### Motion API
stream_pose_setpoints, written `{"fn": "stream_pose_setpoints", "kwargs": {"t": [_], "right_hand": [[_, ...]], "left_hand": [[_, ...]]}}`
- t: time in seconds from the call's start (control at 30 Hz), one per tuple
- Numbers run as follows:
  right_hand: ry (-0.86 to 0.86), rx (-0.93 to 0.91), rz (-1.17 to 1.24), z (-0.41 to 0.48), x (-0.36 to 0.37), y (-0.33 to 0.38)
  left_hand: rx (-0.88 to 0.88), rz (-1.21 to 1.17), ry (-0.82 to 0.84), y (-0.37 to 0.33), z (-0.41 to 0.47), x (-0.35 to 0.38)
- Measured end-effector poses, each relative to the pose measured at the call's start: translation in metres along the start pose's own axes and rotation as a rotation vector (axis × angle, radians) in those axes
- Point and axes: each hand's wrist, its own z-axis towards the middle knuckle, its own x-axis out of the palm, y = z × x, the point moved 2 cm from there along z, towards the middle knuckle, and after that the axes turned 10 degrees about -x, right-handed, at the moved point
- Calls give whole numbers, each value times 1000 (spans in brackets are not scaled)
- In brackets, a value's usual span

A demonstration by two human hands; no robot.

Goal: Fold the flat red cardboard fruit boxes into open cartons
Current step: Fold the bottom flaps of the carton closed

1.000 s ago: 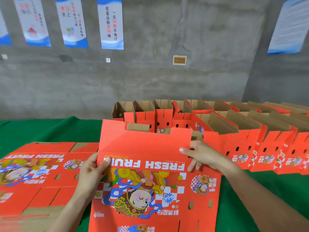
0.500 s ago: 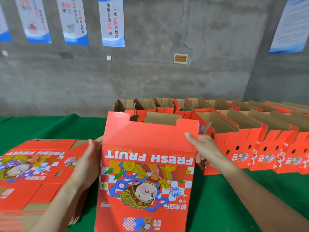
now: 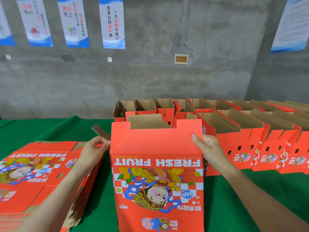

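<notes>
head view: a person stands at a green-covered table point(image 3: 50, 129) before a grey concrete wall point(image 3: 167, 81), with both forearms reaching in from below.
held box point(image 3: 157, 164): a red fruit box is held upright over the middle of the table, just in front of the person, and opened into a sleeve. its printed face is toward the camera, with "fresh fruit" and the cartoon figure upside down. brown inner cardboard shows through the notch in its top edge. its bottom runs out of the picture, so whether it rests on the table cannot be told.
left hand point(image 3: 93, 153): at the box's left edge, its thumb and fingertips pinch a narrow brown side flap point(image 3: 100, 132) that sticks out up and to the left.
right hand point(image 3: 207, 148): it grips the box's upper right edge, with the thumb laid on the red front panel and the other fingers curled behind the corner.
flat stack point(image 3: 33, 173): a pile of unfolded red boxes lies on the table left of the held box, print facing up, beneath the left forearm.
folded cartons point(image 3: 242, 139): rows of open red cartons stand behind and to the right of the held box. their brown insides show, and they reach the picture's right edge.
posters point(image 3: 112, 22): blue-and-white sheets with chinese text hang high on the wall. a small framed plaque point(image 3: 181, 58) sits lower, to their right.
</notes>
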Motion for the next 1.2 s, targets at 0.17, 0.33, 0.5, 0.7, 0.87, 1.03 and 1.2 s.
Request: {"fn": "stream_pose_setpoints", "kwargs": {"t": [0.17, 0.33, 0.5, 0.7, 0.87, 1.03, 1.2], "right_hand": [[25, 26, -19, -6, -7, -6], [2, 54, -73, -13, -16, -14], [-101, 17, -41, -23, -22, -11], [-251, 90, -113, -33, -23, -22], [-256, 190, -315, -38, -22, -35], [-235, 237, -447, -42, -23, -41], [-168, 269, -538, -44, -19, -35]], "left_hand": [[-35, 227, -8, -6, 3, 15], [-19, 640, 162, -13, -4, 25], [108, 493, -114, -31, -30, 21], [130, 332, -283, -34, -62, 33], [81, 281, -198, -18, -65, 46], [73, 281, -120, -21, -68, 45], [77, 382, -107, -24, -66, 47]]}}
